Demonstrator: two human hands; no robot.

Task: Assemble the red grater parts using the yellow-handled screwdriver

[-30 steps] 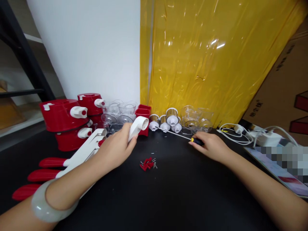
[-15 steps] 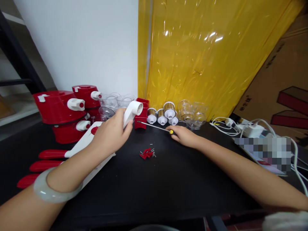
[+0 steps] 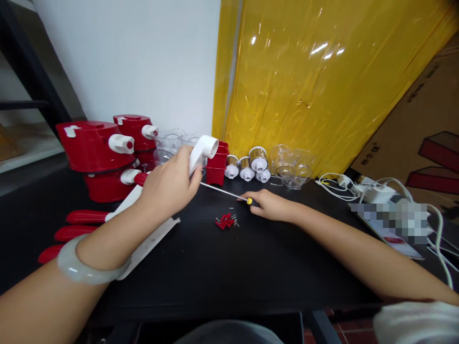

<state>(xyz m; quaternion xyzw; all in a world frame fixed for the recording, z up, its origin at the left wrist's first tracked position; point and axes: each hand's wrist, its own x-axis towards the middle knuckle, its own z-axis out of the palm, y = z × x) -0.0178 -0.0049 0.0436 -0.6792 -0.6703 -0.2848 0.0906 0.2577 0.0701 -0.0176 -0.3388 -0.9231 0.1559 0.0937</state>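
My left hand (image 3: pixel 172 181) is closed round a white plastic crank handle (image 3: pixel 204 148), its hollow round end pointing up and right. In my right hand (image 3: pixel 267 204) is a screwdriver (image 3: pixel 224 192) with a long metal shaft and a yellow-and-black grip. The shaft points left, and its tip is hidden behind or beside my left fingers, so contact with the handle cannot be made out. On the black table below lie a small heap of red plastic parts (image 3: pixel 225 221) and several screws (image 3: pixel 235 222). A red plastic housing (image 3: pixel 216 167) stands just behind my left hand.
Red grater bodies (image 3: pixel 93 148) are stacked at the left, near red-ended white handles (image 3: pixel 86 216). Metal grating drums (image 3: pixel 246 169) and clear plastic cups (image 3: pixel 292 169) line the back. White cables and a charger (image 3: pixel 380 193) lie at right, beside a cardboard box (image 3: pixel 423 124).
The view has shifted a little. The screwdriver has come closer to my left hand, and its tip has passed out of sight there. Both hands keep their hold.
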